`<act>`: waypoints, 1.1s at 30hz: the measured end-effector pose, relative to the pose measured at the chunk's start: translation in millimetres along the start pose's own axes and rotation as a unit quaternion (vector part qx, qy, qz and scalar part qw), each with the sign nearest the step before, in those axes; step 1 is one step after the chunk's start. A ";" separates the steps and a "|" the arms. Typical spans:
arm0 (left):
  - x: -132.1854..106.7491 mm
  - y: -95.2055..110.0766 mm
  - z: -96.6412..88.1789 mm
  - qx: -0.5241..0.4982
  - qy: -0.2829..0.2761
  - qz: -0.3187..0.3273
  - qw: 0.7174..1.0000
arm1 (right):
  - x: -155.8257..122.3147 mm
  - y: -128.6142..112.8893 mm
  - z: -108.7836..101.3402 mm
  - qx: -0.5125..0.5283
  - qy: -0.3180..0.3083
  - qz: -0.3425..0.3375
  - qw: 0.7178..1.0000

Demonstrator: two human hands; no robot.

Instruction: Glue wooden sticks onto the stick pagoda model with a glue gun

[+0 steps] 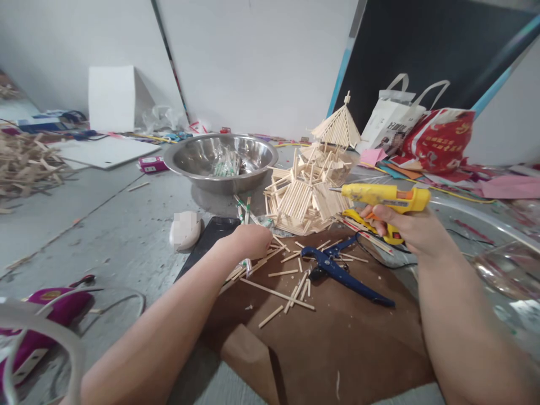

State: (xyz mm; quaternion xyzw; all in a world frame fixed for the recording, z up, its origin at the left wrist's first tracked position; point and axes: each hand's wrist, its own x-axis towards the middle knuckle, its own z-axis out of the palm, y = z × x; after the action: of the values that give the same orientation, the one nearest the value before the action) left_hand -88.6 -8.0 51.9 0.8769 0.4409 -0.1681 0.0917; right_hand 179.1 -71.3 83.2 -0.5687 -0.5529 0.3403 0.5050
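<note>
My right hand [405,228] is closed round a yellow glue gun [386,197], its nozzle pointing left at a pagoda model of wooden sticks [312,185] that stands at the far edge of a brown board [337,337]. My left hand [251,242] reaches forward, knuckles up and fingers curled down among loose sticks [287,289] just left of the model; what it grips, if anything, is hidden. Blue cutters [341,270] lie on the board between my hands.
A steel bowl [219,160] holding wrapped sticks stands behind. A dark phone [211,239] and a white object lie to the left. A heap of sticks [25,163] sits far left; bags [422,135] and coloured paper are at the right.
</note>
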 end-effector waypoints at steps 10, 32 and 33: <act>-1.3 20.6 7.4 0.050 0.053 -0.012 0.997 | -1.6 -3.0 2.3 -0.006 0.006 0.006 1.000; -2.9 -3.8 -11.0 -0.155 0.235 -0.013 0.959 | 1.2 -0.9 -1.1 -0.020 -0.006 0.002 1.000; -4.0 -6.2 -13.6 -0.197 0.253 -0.015 0.947 | 1.1 -1.1 -0.3 -0.020 -0.001 0.005 1.000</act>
State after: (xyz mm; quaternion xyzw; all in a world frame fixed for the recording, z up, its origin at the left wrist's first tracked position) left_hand -92.9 -3.0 65.9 0.8484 0.4868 0.1483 0.1458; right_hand 179.2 -70.5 84.6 -0.5812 -0.5576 0.3319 0.4911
